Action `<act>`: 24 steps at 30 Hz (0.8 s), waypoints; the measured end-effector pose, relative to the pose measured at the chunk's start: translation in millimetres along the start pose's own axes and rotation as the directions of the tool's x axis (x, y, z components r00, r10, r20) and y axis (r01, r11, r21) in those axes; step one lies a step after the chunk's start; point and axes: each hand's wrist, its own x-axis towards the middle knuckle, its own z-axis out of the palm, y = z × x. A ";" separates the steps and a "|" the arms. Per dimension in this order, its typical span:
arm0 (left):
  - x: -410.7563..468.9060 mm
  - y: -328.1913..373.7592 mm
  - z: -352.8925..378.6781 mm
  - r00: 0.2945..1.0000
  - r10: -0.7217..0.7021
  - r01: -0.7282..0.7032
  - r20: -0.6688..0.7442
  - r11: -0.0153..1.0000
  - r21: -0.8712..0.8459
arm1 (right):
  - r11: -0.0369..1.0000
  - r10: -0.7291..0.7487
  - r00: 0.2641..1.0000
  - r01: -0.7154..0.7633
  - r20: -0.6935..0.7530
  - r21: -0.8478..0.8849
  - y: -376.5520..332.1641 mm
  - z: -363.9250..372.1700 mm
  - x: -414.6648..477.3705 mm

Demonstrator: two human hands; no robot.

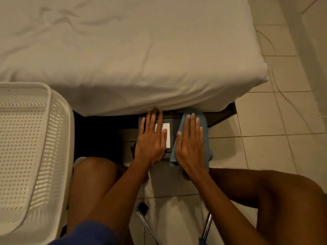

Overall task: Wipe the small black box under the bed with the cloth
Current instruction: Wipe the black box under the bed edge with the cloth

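A small dark box [174,123] with a white label [167,134] sits on the floor, half under the bed's edge. My left hand [152,138] lies flat on the box's left side, fingers spread, partly covering the label. My right hand [190,145] presses flat on a blue cloth [203,121] spread over the right side of the box. The cloth hangs down past the box's near edge. The far end of the box is hidden beneath the white sheet.
The bed [123,59] with a white sheet fills the top. A white perforated plastic basket [26,147] stands at left. My bare knees flank the box. Two metal legs [146,225] of a seat stand on the tiled floor [265,129].
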 end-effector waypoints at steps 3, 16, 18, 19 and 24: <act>0.1 3.3 -2.5 1.000 -0.002 0.002 0.004 1.000 -0.007 | 0.993 -0.103 0.993 0.106 0.059 -0.048 15.9 -2.8 -17.6; 1.9 4.3 0.4 1.000 0.007 -0.007 -0.010 1.000 -0.011 | 0.989 -0.139 0.987 0.142 0.082 -0.032 15.3 -4.9 9.1; 0.6 2.2 1.6 1.000 0.004 -0.004 -0.018 1.000 -0.005 | 0.997 -0.059 0.997 0.062 0.059 -0.052 7.7 -4.8 24.6; 0.7 0.8 1.2 1.000 0.006 -0.006 -0.020 1.000 -0.016 | 0.999 -0.015 0.999 0.017 0.035 -0.046 0.6 -3.3 21.8; 0.9 0.3 1.6 1.000 -0.004 0.003 -0.019 0.998 -0.058 | 0.986 -0.161 0.982 0.165 0.097 -0.030 1.9 -0.9 -3.7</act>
